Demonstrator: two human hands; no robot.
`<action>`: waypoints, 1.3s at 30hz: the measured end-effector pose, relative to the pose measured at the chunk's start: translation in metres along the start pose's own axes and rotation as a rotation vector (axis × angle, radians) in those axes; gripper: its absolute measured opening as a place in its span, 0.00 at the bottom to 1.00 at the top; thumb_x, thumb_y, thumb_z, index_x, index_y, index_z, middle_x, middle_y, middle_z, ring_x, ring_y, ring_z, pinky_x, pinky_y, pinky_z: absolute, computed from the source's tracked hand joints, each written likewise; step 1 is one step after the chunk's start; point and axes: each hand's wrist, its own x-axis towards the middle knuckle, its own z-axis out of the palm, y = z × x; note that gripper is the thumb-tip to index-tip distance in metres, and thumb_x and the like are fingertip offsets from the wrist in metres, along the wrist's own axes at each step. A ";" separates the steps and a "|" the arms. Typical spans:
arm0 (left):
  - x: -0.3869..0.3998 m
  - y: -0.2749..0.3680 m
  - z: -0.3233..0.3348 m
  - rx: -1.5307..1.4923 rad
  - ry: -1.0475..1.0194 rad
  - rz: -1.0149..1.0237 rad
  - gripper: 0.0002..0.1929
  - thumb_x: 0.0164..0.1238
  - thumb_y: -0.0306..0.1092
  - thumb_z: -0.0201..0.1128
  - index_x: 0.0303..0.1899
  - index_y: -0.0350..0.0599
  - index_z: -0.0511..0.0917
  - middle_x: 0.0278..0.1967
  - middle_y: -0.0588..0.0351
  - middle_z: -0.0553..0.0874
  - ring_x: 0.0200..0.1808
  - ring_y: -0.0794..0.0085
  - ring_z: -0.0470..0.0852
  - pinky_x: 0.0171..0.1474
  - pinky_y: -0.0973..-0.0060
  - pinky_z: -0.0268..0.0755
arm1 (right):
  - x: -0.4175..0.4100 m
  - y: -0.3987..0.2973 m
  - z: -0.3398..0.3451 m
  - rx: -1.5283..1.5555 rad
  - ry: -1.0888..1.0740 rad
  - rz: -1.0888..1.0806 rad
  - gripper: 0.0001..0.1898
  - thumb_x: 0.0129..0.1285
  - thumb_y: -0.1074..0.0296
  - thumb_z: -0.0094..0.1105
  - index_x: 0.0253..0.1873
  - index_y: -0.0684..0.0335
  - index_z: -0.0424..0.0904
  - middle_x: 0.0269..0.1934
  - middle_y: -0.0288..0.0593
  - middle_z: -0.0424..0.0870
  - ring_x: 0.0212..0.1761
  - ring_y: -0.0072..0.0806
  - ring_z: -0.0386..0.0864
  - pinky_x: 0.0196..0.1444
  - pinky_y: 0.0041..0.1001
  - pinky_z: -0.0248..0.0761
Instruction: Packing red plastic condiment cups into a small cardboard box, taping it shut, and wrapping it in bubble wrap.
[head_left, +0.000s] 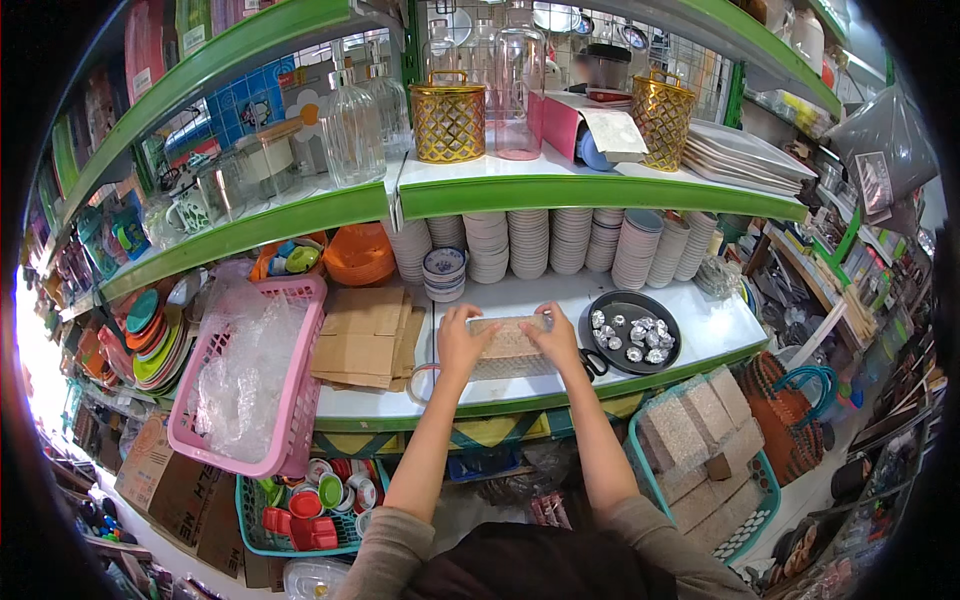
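My left hand (460, 341) and my right hand (555, 337) grip the two ends of a brown box-shaped package (511, 343) covered in bubble wrap. It rests on or just over the white shelf (457, 399); which of these, I cannot tell. Beside my left wrist lies a roll of tape (412, 386). Black scissor handles (597, 365) show by my right wrist, their blades hidden. A round black pan (615, 304) to the right holds several small silver, fluted pieces (651, 334). Flat cardboard pieces (356, 334) are stacked left of my left hand.
A pink plastic basket (304, 367) with bubble wrap (244, 375) overhangs the shelf's left front. Stacked bowls (529, 244) line the back beneath a green-edged upper shelf (592, 193). Below stand a teal basket of wrapped packages (766, 491) and another of plastic ware (251, 525).
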 end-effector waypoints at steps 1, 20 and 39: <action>0.000 -0.003 -0.003 -0.093 -0.075 -0.025 0.21 0.48 0.47 0.75 0.39 0.42 0.85 0.41 0.48 0.82 0.47 0.53 0.80 0.49 0.65 0.72 | -0.001 -0.010 -0.001 0.040 -0.080 0.075 0.27 0.50 0.47 0.71 0.49 0.61 0.78 0.45 0.57 0.81 0.46 0.47 0.80 0.46 0.38 0.71; -0.025 -0.008 -0.024 -0.139 -0.307 0.179 0.38 0.37 0.57 0.78 0.51 0.47 0.77 0.50 0.51 0.75 0.52 0.53 0.79 0.54 0.61 0.73 | -0.031 0.002 -0.028 0.248 -0.350 -0.154 0.50 0.39 0.53 0.82 0.64 0.63 0.60 0.63 0.54 0.70 0.61 0.40 0.72 0.63 0.34 0.64; -0.040 0.000 -0.020 -0.253 -0.363 -0.128 0.26 0.51 0.59 0.70 0.44 0.48 0.84 0.45 0.48 0.85 0.50 0.56 0.83 0.53 0.67 0.72 | -0.084 -0.036 -0.035 0.091 -0.116 0.226 0.35 0.55 0.42 0.66 0.59 0.65 0.74 0.48 0.59 0.82 0.51 0.41 0.79 0.54 0.31 0.69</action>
